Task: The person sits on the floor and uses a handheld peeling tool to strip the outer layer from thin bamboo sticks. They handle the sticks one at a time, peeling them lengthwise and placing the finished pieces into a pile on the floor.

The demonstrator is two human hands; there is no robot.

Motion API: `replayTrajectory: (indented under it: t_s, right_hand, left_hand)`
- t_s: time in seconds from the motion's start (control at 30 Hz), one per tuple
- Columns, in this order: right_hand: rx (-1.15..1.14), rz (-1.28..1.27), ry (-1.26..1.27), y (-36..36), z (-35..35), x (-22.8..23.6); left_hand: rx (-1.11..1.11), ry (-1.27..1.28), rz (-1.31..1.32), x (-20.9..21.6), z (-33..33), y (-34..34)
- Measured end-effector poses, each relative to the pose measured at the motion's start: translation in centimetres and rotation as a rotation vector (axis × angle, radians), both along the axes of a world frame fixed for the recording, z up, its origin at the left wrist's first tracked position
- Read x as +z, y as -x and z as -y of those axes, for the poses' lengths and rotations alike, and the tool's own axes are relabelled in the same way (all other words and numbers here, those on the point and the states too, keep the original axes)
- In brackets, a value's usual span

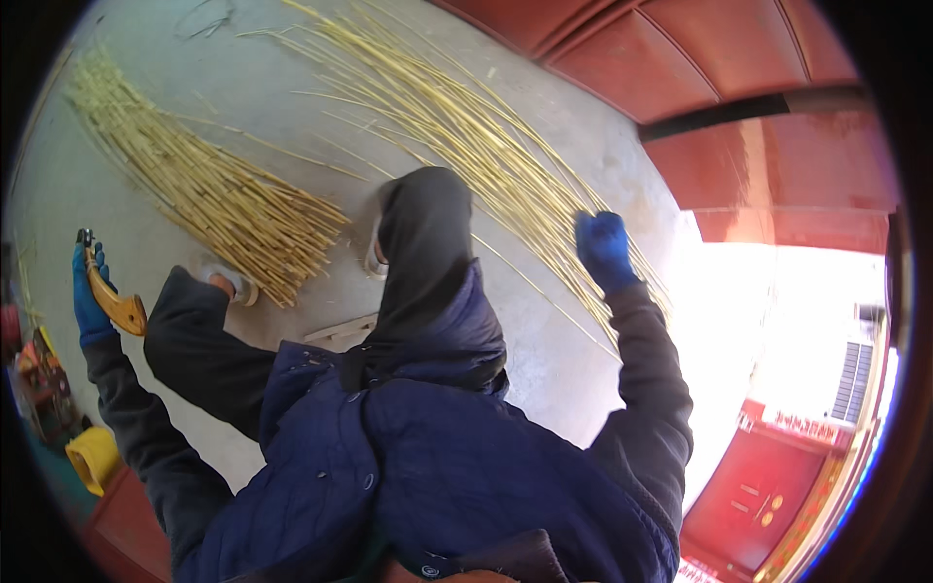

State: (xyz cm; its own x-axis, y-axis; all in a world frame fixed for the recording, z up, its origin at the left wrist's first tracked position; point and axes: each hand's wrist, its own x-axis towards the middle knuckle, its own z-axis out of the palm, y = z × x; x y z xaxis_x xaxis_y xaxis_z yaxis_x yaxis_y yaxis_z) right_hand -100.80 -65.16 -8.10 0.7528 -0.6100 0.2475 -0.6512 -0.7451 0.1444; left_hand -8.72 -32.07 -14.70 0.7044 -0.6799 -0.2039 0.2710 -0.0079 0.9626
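My left hand point(92, 301), in a blue glove, is closed around a tool with a curved wooden handle point(121, 306) and a dark metal end at its top; the blade, if any, does not show. On the right, my right hand point(604, 253), also gloved in blue, is a closed fist over the near ends of a long spread of thin yellow stalks point(486, 146). The fist hides whatever is in it and is slightly blurred. A second bundle of stalks point(228, 199) lies between my left hand and my legs, its cut ends by my feet.
Both bundles lie on a grey concrete floor point(554, 389). Red metal panels point(719, 58) stand at the upper right, beside a bright opening with a red door point(753, 491) beyond. At the lower left are a yellow container point(92, 457) and some clutter. A narrow wooden strip point(340, 328) lies between my legs.
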Motion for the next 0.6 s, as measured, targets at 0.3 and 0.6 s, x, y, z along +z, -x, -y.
replayTrajectory:
  t_s: [0.3, 0.6]
  right_hand:
    - [-0.502, 0.223, -0.543, -0.6, -0.9, -12.2]
    - [-0.303, 0.007, -0.189, -0.2, 0.5, -19.8]
  left_hand:
    - [-0.349, -0.409, 0.043, -0.5, 13.0, 17.3]
    - [-0.414, -0.628, 0.184, -2.2, 14.0, 17.7]
